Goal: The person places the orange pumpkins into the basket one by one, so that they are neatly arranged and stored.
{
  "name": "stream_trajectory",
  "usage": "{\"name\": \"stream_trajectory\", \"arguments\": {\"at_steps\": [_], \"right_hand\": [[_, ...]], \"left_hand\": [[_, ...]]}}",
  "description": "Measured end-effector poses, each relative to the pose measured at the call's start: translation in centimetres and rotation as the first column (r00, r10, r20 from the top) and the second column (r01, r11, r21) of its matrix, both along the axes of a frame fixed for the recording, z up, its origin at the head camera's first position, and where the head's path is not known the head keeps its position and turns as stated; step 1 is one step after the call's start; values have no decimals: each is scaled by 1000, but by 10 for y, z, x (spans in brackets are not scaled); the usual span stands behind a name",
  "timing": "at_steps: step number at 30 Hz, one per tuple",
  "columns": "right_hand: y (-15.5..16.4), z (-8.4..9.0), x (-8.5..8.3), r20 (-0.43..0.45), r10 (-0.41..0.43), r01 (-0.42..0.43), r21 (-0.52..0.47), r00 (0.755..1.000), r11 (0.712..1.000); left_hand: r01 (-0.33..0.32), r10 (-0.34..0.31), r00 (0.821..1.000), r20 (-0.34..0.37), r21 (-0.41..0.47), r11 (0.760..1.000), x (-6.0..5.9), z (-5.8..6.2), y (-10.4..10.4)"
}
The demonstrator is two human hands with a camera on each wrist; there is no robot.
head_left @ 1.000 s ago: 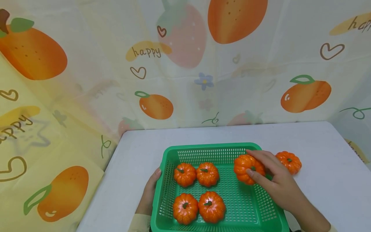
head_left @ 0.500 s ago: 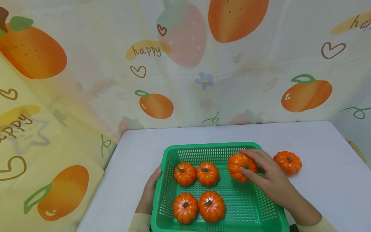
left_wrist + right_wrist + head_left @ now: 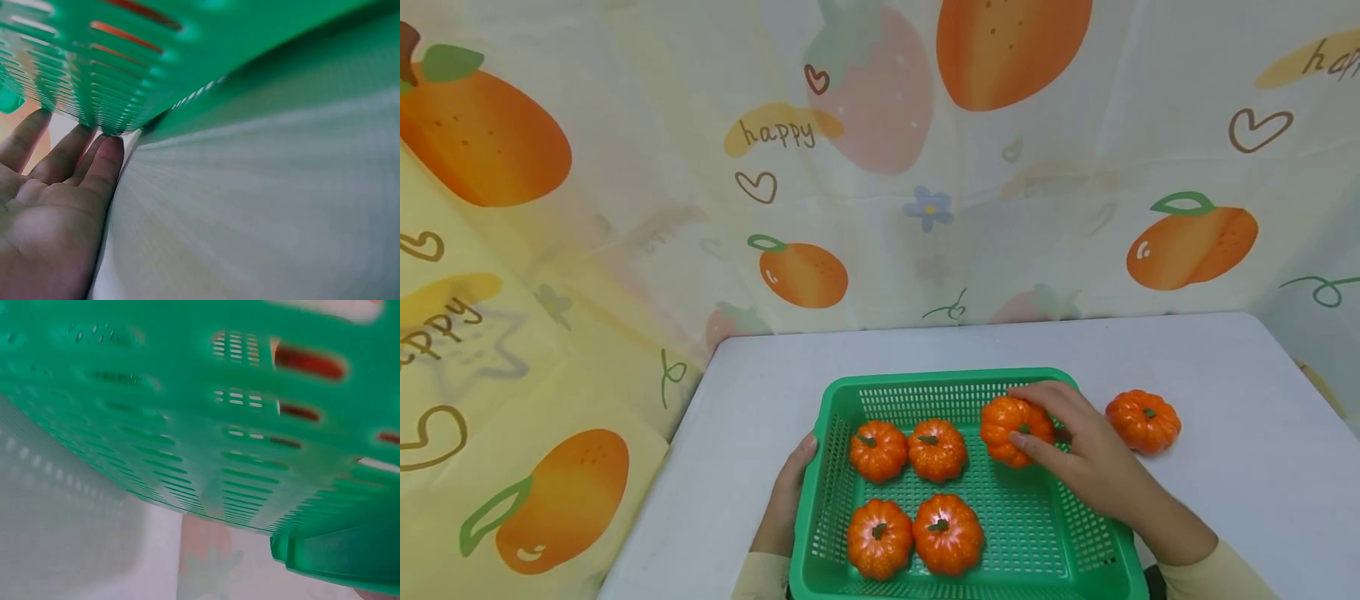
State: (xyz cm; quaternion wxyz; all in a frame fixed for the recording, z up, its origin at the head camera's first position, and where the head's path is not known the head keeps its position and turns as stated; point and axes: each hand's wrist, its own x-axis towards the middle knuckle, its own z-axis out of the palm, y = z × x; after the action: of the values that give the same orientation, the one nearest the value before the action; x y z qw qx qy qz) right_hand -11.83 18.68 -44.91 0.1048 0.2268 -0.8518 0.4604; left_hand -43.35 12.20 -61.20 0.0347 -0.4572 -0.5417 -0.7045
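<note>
A green slotted basket (image 3: 925,381) stands on the white table (image 3: 1150,350). Inside it lie several small orange pumpkins, two in a back row (image 3: 878,451) (image 3: 937,450) and two in front (image 3: 879,538) (image 3: 947,534). My right hand (image 3: 1060,437) grips a fifth pumpkin (image 3: 1006,425) low over the basket's back right part. My left hand (image 3: 790,492) rests with straight fingers (image 3: 100,165) against the basket's left wall (image 3: 125,56). The right wrist view shows only the blurred basket wall (image 3: 187,425). One more pumpkin (image 3: 1143,420) sits on the table right of the basket.
A fruit-printed curtain (image 3: 880,167) hangs behind and to the left of the table. Bare tabletop lies behind the basket and to its right past the loose pumpkin.
My right hand has carried the pumpkin leftward and inward from the basket's right rim to over its back right part. The left hand and the other pumpkins have not moved.
</note>
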Motion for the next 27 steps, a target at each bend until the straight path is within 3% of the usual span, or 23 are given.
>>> {"name": "stream_trajectory", "arguments": {"at_steps": [2,3,4,7,9,10,11,12,14,15,16,18,20,23,24,25,26,27], "right_hand": [[0,0,-2,13,1,-1,9,1000,1000],[-1,0,-4,21,1,-1,17,1000,1000],[-1,0,-5,28,3,-4,24,1000,1000],[-2,-1,-10,43,19,-21,39,999,999],[-2,-1,-13,46,27,-29,50,999,998],[-2,-1,-14,44,30,-32,56,999,998],[-3,-1,-15,40,30,-33,63,999,997],[-3,-1,-16,35,31,-33,72,999,997],[-3,0,-17,35,34,-37,83,999,996],[-4,0,-18,34,37,-40,88,999,995],[-4,0,-19,36,40,-43,92,999,995],[-4,1,-20,48,48,-52,94,998,994],[-5,1,-21,73,48,-55,103,996,993],[-7,1,-22,102,42,-56,140,994,989],[-8,0,-22,106,42,-58,157,994,986],[-9,0,-22,109,41,-60,177,993,982],[-10,-1,-23,107,38,-59,204,994,977],[-11,-1,-23,100,34,-57,233,994,971]], "left_hand": [[-127,126,992,-22,-116,985,3,4,0],[-205,200,979,-45,-192,960,3,4,1],[-281,268,960,-83,-276,919,5,6,1],[-380,357,924,-134,-404,832,7,9,1],[-434,385,901,-201,-433,790,9,9,1],[-435,383,901,-206,-412,801,10,9,0],[-404,361,914,-185,-358,842,11,8,0],[-322,296,946,-136,-256,912,11,7,0],[-168,164,985,-58,-71,983,10,5,1],[-75,76,997,-22,33,997,9,4,2],[24,-25,1000,3,135,990,7,3,3],[207,-227,973,32,309,928,3,2,6],[307,-336,942,15,374,875,-3,1,8],[371,-389,921,-23,361,856,-10,0,8],[369,-385,923,-24,341,865,-12,0,8],[324,-333,943,-19,294,899,-13,1,8],[234,-236,972,-15,215,948,-12,2,7],[170,-171,985,-4,159,973,-11,4,6]]}}
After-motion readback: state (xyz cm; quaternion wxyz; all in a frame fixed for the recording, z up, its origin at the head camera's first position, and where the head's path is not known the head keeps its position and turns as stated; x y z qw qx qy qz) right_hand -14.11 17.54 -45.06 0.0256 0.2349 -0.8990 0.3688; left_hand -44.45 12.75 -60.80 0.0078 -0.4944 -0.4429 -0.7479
